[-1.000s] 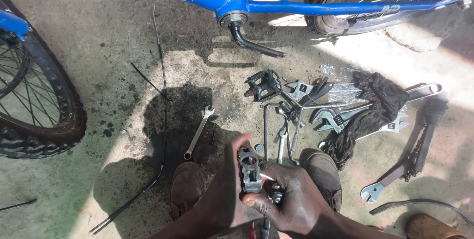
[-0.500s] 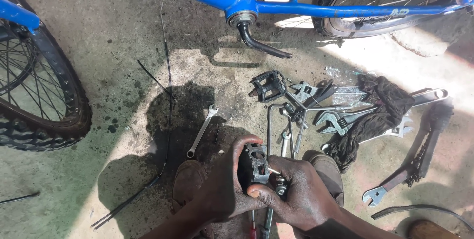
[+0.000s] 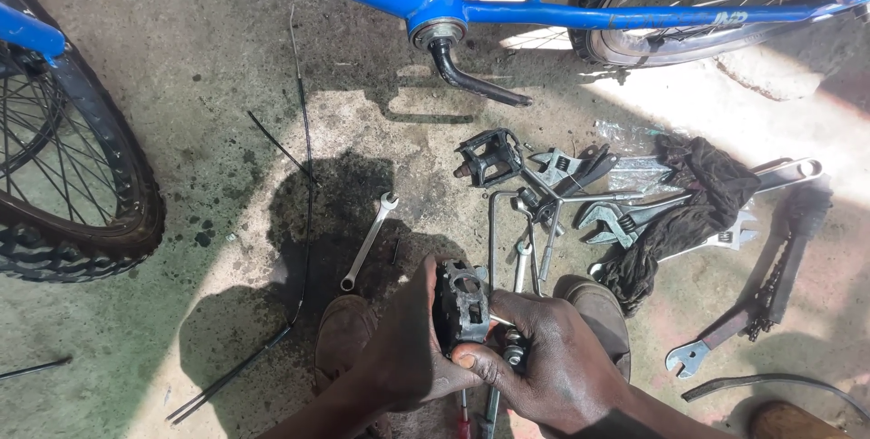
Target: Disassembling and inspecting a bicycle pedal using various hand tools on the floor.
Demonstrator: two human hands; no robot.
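Both hands hold a black bicycle pedal (image 3: pixel 460 303) low in the middle of the view, above my two brown shoes. My left hand (image 3: pixel 403 348) wraps the pedal's left side with the thumb up along it. My right hand (image 3: pixel 553 362) grips it from below and the right, thumb across the lower edge, with a small metal part showing by its fingers. A second black pedal (image 3: pixel 488 158) lies on the concrete beyond. The blue bicycle frame (image 3: pixel 507 4) spans the top, its bare black crank arm (image 3: pixel 476 81) pointing right.
Several spanners and adjustable wrenches (image 3: pixel 580 199) lie in a heap with a black rag (image 3: pixel 693 203) at right. A lone combination spanner (image 3: pixel 370 240) lies left of the hands. Front wheel (image 3: pixel 72 176) at left, rear wheel (image 3: pixel 725 4) top right. Thin black cables (image 3: pixel 304 176) cross the oily floor.
The view has shifted so the bicycle sits a little higher. The pedal has turned in my hands and sits lower, with my left thumb now up along its side.
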